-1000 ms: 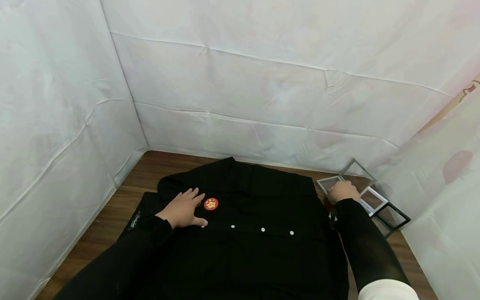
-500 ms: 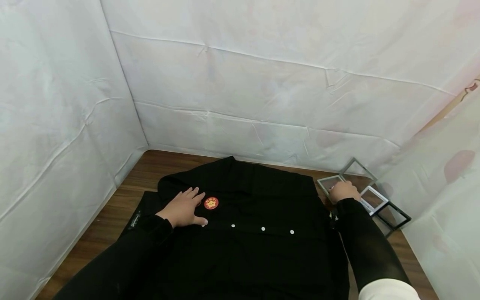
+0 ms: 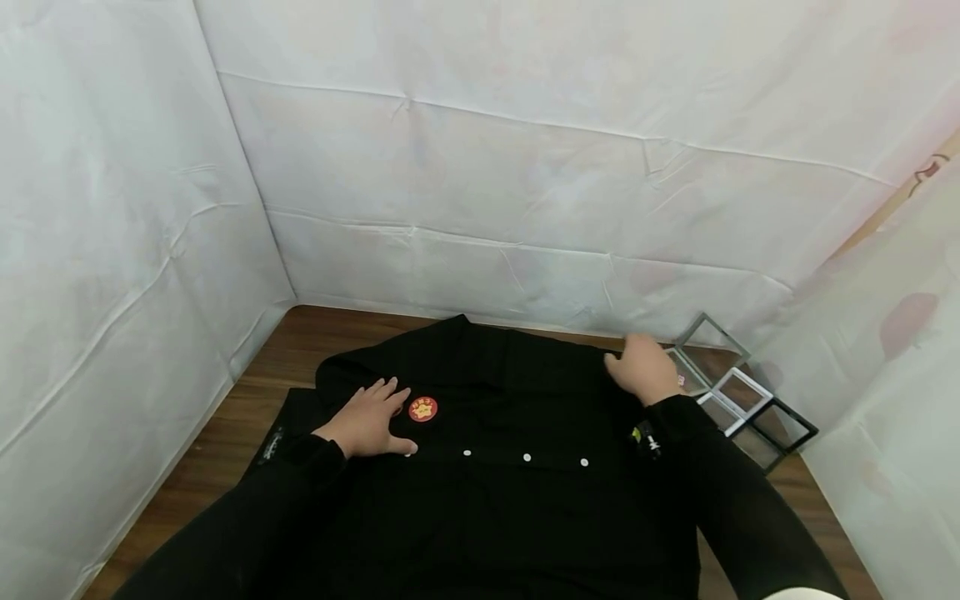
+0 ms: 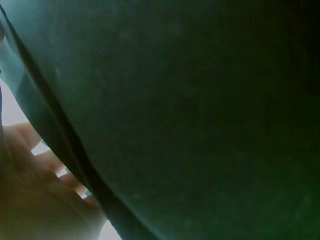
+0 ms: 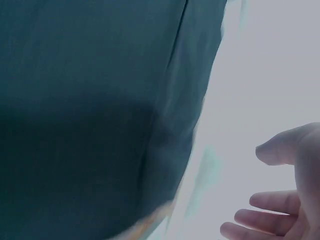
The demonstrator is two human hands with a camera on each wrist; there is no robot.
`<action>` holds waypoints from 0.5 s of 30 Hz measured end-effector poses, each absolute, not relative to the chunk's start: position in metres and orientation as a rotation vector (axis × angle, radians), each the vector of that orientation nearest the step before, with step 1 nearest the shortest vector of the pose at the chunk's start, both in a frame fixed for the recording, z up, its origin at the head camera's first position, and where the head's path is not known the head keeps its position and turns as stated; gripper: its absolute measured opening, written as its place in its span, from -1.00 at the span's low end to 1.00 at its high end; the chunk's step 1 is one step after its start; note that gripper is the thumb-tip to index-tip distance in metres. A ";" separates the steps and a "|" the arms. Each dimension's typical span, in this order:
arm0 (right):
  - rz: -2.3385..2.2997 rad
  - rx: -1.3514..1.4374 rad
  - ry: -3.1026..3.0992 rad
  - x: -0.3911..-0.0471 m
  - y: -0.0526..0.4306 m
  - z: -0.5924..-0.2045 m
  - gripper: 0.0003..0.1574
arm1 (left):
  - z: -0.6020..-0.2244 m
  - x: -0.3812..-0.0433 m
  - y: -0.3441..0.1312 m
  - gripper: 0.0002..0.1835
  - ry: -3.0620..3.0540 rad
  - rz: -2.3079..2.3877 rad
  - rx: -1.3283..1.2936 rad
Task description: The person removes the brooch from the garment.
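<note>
Across the brown tabletop (image 3: 300, 342), a black shirt (image 3: 510, 517) is lying flat, presumably so that its front makes a smooth working surface. Toward its left side, the left hand (image 3: 363, 423) is resting with fingers spread just beside a round red sticker (image 3: 423, 409), likely steadying the cloth; its grip is relaxed and pinching nothing. At the shirt's right edge, the right hand (image 3: 647, 369) is hanging near the joined frames (image 3: 733, 407), its grip released, thumb and fingers parting around nothing visible; whether it is touching the cloth is hard to tell. Those frames are sitting on that side perhaps for easy reach. Nearer the person than the sticker, white buttons (image 3: 527, 457) are running across the shirt.
</note>
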State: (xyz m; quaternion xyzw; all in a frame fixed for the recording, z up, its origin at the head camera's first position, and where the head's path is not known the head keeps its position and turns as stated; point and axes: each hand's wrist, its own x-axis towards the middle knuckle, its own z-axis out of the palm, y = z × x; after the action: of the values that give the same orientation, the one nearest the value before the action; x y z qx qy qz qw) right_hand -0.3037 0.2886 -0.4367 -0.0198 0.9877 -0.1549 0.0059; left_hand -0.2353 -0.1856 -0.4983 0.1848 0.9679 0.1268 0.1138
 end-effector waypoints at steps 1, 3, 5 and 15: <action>-0.483 -0.090 3.088 -0.302 0.277 -0.435 -0.22 | -0.498 -0.236 -0.186 0.13 2.839 0.376 0.541; -0.477 -0.158 3.087 -0.298 0.255 -0.434 -0.21 | -0.497 -0.236 -0.187 0.13 2.837 0.381 0.539; -0.481 -0.245 3.081 -0.291 0.233 -0.436 -0.23 | -0.496 -0.236 -0.188 0.13 2.830 0.382 0.542; -0.409 -0.823 2.968 -0.252 0.134 -0.457 -0.28 | -0.494 -0.240 -0.189 0.14 2.808 0.417 0.515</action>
State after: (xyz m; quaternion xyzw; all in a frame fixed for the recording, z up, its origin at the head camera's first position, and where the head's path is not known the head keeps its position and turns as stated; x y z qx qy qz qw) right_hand -0.2525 0.1342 -0.4571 -0.2650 0.9551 -0.1317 0.0172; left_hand -0.2402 -0.1891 -0.4941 0.1771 0.9652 0.1435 0.1280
